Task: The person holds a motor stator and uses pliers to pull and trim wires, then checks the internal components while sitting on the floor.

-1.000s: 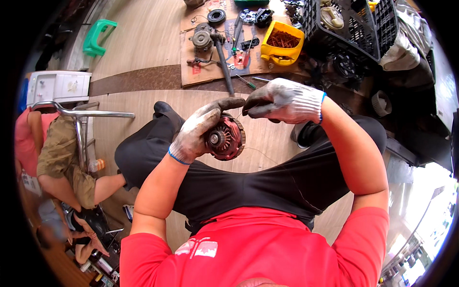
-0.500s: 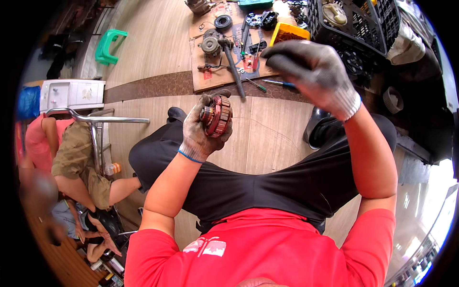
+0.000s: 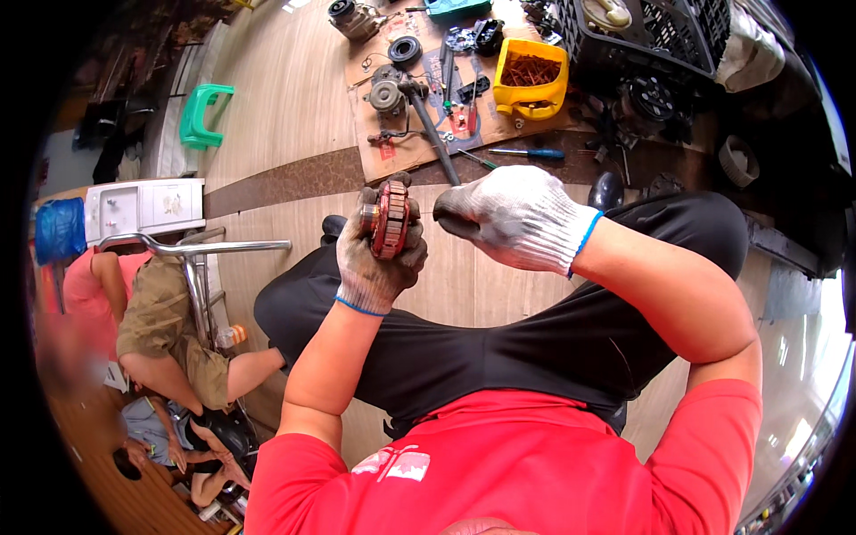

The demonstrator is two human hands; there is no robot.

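My left hand (image 3: 361, 272), in a soiled white work glove with a blue cuff edge, is wrapped round a motor armature (image 3: 390, 220). The armature is a thick disc with reddish copper windings and a slotted rim, held up on edge above the floor between my knees. Just to its right hovers my gloved right hand (image 3: 528, 218), apart from the armature. Its dark-stained fingertips are pinched together and point left toward the windings. Whatever lies between them is too small or hidden to make out.
Cardboard (image 3: 379, 160) ahead bears a round metal motor part (image 3: 386, 96), a long rod (image 3: 434, 143) and a black ring (image 3: 405, 51). Beside them are a yellow container (image 3: 539, 105) of copper-coloured pieces, a blue screwdriver (image 3: 528, 153) and a black crate (image 3: 642, 62). People sit at left near a green stool (image 3: 203, 116).
My right hand has come down and left from above the cardboard to beside the armature, its fingers now pinched. My left hand has turned the armature more edge-on. The view has shifted slightly.
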